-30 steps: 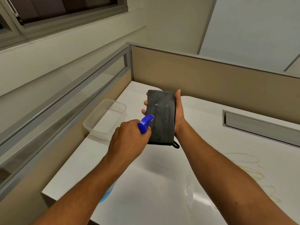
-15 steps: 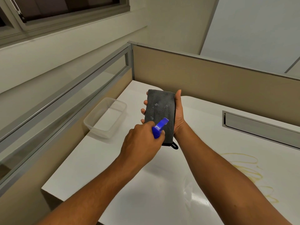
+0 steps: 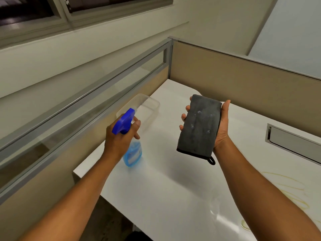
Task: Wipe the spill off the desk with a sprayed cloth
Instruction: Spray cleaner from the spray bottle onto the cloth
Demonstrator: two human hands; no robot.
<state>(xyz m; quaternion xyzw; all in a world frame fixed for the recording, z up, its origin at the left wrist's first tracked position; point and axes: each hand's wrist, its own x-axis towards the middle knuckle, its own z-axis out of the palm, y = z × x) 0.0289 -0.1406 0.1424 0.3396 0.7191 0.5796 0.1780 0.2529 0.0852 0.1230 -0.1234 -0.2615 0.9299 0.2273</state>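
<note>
Since the earlier frame, the left hand (image 3: 121, 140) has moved away from the cloth (image 3: 199, 124) to the left, and the spray bottle (image 3: 129, 136) in it now hangs above the desk (image 3: 165, 197) near the clear plastic container (image 3: 147, 105). That hand is closed around the neck of the bottle, with one finger stretched over the blue trigger head. The right hand (image 3: 221, 126) holds the folded grey cloth upright in the air above the desk: the thumb lies along its right edge and the fingertips (image 3: 183, 117) come around the left edge, so the hand is only half closed and the cloth rests flat in the palm. Some small pale wet marks show on the front of the cloth, so I judge that it is already sprayed.

The spill (image 3: 286, 190) is a thin yellowish scribble on the desk at the lower right, partly behind the right forearm; how far it goes toward the edge I cannot tell well.

The cloth looks soft and light, and it will bend easily, so for wiping it is better to press it flat under the whole palm and fingers and not to pinch it at one corner. The small black loop (image 3: 212, 160) at its lower corner is only for hanging. The desk is smooth and shiny, so the damp cloth will probably slide easily, and a thin spill may smear before it lifts.
</note>
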